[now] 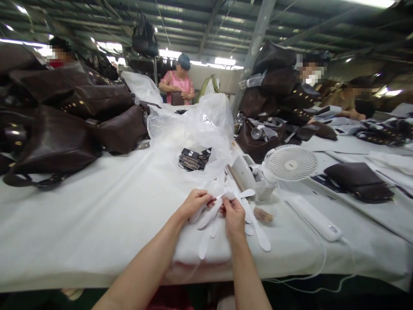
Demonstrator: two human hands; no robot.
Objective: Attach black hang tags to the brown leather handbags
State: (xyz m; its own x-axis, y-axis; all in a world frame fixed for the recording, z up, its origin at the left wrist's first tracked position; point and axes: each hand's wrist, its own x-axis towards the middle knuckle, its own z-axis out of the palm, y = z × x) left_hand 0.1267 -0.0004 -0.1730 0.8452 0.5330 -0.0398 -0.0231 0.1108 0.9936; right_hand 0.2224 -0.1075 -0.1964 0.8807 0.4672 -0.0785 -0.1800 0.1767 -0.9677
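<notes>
My left hand [195, 203] and my right hand [232, 216] meet over the near edge of the white-covered table [97, 224]. Both are closed in a pinch on the same thin white strip [222, 196], one of several long white strips [258, 230] fanned out under and beside my hands. The left fingers grip a bunch of these strips from the left, and the right fingers pinch the top end from the right. Just beyond lies a crumpled clear plastic bag [196, 125] with black labels [193, 159] next to it.
Dark brown leather bags [64, 125] pile up at the left and more at the back right [274, 86]. A small white fan [290, 165] and a white power strip [314, 217] lie to the right. A brown pouch [358, 181] is further right. Other people work across the table.
</notes>
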